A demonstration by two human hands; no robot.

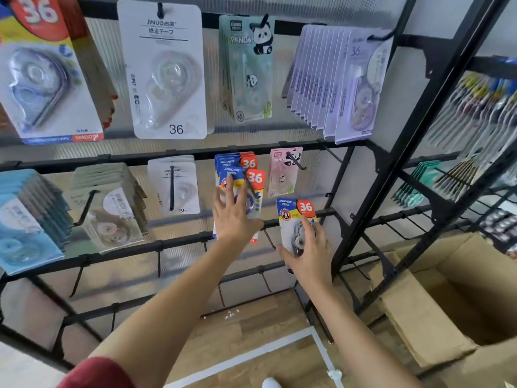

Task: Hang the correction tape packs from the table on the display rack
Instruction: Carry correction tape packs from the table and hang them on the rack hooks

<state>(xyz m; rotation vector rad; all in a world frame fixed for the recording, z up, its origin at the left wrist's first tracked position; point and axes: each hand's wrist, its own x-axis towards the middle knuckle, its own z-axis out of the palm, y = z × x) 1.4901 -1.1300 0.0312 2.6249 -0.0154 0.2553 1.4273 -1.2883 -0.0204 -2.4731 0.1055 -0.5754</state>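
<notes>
Two packs concern you at frame centre. Your right hand [306, 247] grips one pack [296, 219] upright, long axis vertical, red "36" corner uppermost, just right of the hook [249, 184]. Your left hand [233, 217] lies spread, fingers open, flat against the front pack [240, 191] of a stack already hanging there, also upright. A pink panda pack [282, 170] hangs right of it. Black rack [179, 245] bars cross behind; a cardboard box [447, 298] sits lower right on wood floor [251, 331]

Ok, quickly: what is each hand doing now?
Left hand: open, fingers spread on the hanging correction tape packs.
Right hand: holding one correction tape pack.
</notes>
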